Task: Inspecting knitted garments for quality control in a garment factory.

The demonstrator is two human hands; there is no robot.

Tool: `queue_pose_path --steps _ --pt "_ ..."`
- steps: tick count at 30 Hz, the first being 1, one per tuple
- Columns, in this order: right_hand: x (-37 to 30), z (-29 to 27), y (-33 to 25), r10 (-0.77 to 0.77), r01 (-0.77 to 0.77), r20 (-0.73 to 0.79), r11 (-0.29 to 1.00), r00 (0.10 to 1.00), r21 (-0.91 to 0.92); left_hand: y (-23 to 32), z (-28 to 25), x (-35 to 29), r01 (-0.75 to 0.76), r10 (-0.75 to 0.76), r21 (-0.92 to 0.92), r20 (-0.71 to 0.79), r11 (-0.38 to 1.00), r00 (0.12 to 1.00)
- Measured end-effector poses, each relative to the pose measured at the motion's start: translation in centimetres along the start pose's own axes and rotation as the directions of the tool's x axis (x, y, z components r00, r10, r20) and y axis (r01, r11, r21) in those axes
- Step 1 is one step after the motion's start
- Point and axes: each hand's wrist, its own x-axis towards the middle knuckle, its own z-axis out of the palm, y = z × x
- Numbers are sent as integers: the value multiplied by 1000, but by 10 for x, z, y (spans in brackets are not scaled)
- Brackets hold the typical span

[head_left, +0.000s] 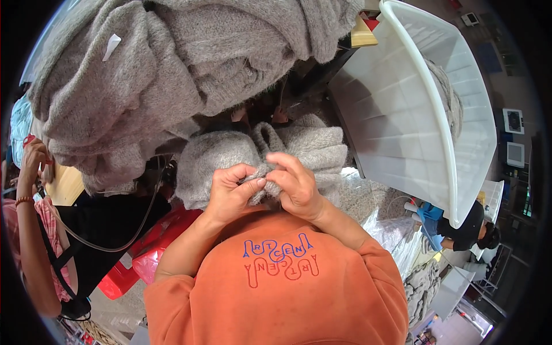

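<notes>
The left hand [229, 194] pinches a fold of a fuzzy grey knitted garment [215, 161] between thumb and fingers, and the right hand [300, 192] grips the same fold just beside it, the two thumbs nearly meeting. The garment lies bunched in front of the person's orange top [287, 313], its loose folds spreading to both sides of the hands and a narrow loop of knit standing up beyond them. Past it rises a large heap of similar grey knitwear [115, 86], with a small white tag [112, 47] on its left part; a worktop [363, 34] shows a wooden edge beside it. To the right stands a big white plastic bin [374, 109] with more grey knit [450, 98] inside. At the left, a co-worker's arm [29, 230] wears a bracelet [24, 200], and red plastic [161, 247] lies near the person's left forearm.
</notes>
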Motion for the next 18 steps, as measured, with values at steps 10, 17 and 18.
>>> queue_pose_path --steps 10,17,18 --pt "-5 -1 10 277 -335 290 926 916 172 -3 6 -1 -52 51 -4 -112 999 992" --pt "0 3 2 -7 44 158 972 987 -231 -11 5 5 -2 -21 -131 -169 991 985" --pt "-1 3 3 -7 43 158 972 987 -230 -12 5 6 27 -49 -128 -169 991 984"
